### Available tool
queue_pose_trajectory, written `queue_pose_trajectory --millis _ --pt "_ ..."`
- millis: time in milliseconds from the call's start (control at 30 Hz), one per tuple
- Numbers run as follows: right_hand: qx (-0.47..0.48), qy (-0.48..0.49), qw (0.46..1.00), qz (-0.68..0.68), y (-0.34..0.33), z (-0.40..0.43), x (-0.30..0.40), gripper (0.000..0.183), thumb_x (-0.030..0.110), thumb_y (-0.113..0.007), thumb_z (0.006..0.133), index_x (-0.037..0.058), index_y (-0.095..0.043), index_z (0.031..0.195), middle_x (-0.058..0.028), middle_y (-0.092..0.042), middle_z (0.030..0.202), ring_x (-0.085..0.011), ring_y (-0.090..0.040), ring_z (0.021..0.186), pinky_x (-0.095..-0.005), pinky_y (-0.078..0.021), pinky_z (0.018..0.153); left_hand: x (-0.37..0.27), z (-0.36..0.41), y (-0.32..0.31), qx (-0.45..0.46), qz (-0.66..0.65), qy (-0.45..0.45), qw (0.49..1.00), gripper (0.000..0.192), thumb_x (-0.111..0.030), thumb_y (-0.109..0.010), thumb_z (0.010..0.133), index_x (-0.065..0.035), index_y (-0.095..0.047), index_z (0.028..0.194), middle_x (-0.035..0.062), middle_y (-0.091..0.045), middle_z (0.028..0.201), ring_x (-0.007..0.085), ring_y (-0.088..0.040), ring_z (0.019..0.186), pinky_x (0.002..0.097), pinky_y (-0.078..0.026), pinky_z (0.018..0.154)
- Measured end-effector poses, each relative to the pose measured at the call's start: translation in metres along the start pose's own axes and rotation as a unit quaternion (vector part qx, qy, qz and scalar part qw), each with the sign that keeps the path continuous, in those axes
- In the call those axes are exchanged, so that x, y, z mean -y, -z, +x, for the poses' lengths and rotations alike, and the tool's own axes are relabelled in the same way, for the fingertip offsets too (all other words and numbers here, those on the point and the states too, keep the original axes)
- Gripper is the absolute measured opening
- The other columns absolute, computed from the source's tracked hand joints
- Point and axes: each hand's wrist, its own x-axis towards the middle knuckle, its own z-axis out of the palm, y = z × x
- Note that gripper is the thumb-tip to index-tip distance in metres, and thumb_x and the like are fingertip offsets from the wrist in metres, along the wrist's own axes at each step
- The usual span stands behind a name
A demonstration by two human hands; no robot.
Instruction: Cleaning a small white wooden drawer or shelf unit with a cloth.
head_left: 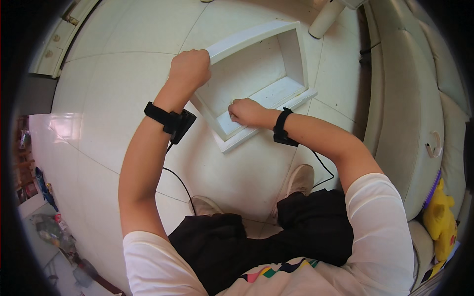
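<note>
A white drawer (251,70) stands tipped up on the tiled floor, its wider panel (266,120) flat underneath and its hollow side facing me. My left hand (190,68) is closed over its upper left corner. Inside the drawer, my right hand (248,112) is low down near the inner face of the bottom panel, fingers curled together. Whatever may be between those fingers is hidden. Small dark marks dot the inner face to the right of that hand. Each wrist wears a black strap with a small device, and a black cable trails from each.
A beige sofa (403,92) runs along the right, with a yellow plush toy (440,222) on it. A pale cylindrical leg (326,20) stands beyond the drawer. Cabinet drawers (55,46) are at upper left; bags and clutter (55,229) lie at lower left. My shoes (301,179) are close below.
</note>
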Motion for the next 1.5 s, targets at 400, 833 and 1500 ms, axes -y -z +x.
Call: queue_pose_trajectory --millis 400,833,1500 --pt "0.008 -0.098 0.995 -0.003 0.037 -0.014 -0.034 0.013 0.013 -0.062 0.075 0.0089 -0.060 0.087 -0.0097 -0.061 0.086 -0.0302 -0.057 0.087 -0.0390 -0.0463 0.075 0.001 -0.006 0.003 -0.010 0.002 -0.018 1.000 0.010 -0.004 -0.056 0.065 -0.0022 -0.061 0.073 0.0166 -0.063 0.073 0.0326 -0.063 0.071 0.0407 -0.051 0.062" --pt "0.021 0.012 0.997 0.067 -0.012 0.021 0.015 0.021 0.013 -0.064 0.071 0.0081 -0.066 0.091 -0.0141 -0.063 0.087 -0.0322 -0.058 0.085 -0.0405 -0.0455 0.076 -0.002 -0.003 0.004 -0.012 -0.002 -0.017 1.000 0.012 -0.006 -0.059 0.064 -0.0024 -0.063 0.076 0.0164 -0.064 0.076 0.0306 -0.064 0.072 0.0390 -0.051 0.063" --pt "0.088 -0.142 0.974 -0.151 0.050 -0.017 -0.048 0.011 0.012 -0.060 0.069 0.0055 -0.065 0.076 -0.0156 -0.065 0.081 -0.0336 -0.062 0.077 -0.0426 -0.0490 0.069 -0.013 0.003 -0.014 -0.043 -0.115 -0.070 0.990 0.046 -0.001 -0.049 0.069 0.0075 -0.046 0.114 0.0248 -0.058 0.088 0.0382 -0.059 0.080 0.0439 -0.049 0.069"
